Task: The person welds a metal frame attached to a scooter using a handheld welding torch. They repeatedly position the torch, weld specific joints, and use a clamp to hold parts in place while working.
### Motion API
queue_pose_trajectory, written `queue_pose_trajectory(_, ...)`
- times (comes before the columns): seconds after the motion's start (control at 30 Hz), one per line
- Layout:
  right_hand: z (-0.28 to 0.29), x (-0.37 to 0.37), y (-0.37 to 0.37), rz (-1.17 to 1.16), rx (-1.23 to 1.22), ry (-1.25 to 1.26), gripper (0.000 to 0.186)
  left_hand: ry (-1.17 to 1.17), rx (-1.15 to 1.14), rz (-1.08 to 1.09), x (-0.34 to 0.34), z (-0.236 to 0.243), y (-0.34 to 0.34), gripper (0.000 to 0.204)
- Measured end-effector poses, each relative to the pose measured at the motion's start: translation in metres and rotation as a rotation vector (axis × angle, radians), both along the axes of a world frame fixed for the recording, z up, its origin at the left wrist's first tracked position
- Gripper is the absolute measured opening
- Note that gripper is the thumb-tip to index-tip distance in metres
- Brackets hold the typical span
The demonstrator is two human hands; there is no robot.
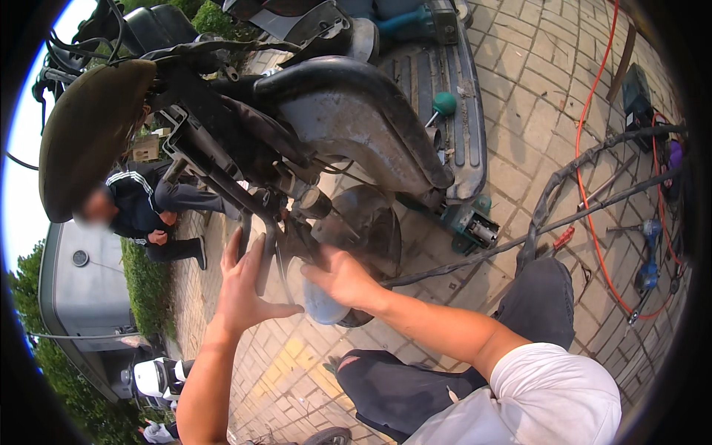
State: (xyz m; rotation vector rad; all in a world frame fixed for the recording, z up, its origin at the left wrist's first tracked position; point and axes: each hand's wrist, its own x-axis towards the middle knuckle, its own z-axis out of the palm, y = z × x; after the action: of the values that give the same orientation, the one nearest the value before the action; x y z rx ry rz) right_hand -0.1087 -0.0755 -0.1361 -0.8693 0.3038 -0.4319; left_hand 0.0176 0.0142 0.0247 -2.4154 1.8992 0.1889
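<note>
On my head feed, a partly stripped scooter (334,100) fills the upper middle, directly in front of the wearer, whose hands are both at its exposed lower front end. I see the left hand (248,285) open, fingers spread and pointing up beside a dark tube (268,248) of the scooter, the thumb stretched toward the right hand (345,280). Whether the left fingertips touch the tube, I can't tell. The right hand reaches in beneath the scooter's front end; its fingertips are hidden, so I can't say whether they grip anything. A pale rounded part (322,302) sits just below that hand, under the scooter.

On the scooter's ribbed footboard (467,141) I make out a green-handled screwdriver (443,104) and, farther up, a teal power tool (408,22). A green tool (467,230) lies on the paving (519,111), just beyond the footboard's near end. Well to the right of the scooter are an orange hose (581,148), a blue tool (647,259) and a dark box (636,96). Left of the scooter, a person in a striped dark jacket (137,200) sits near a hedge (147,285), with a grey trailer (96,278) behind.
</note>
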Motion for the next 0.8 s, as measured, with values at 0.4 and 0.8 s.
queue_pose_trajectory(0.4, 0.015, -0.064, -0.033, -0.293, -0.488, 0.147, 0.043, -0.020, -0.023, -0.013, 0.005, -0.001, 0.005, 0.117)
queue_pose_trajectory(0.8, -0.241, -0.196, 0.000, 2.079, -1.433, 0.479, 0.051, 0.056, -0.104, 0.008, 0.006, -0.016, 0.002, 0.123)
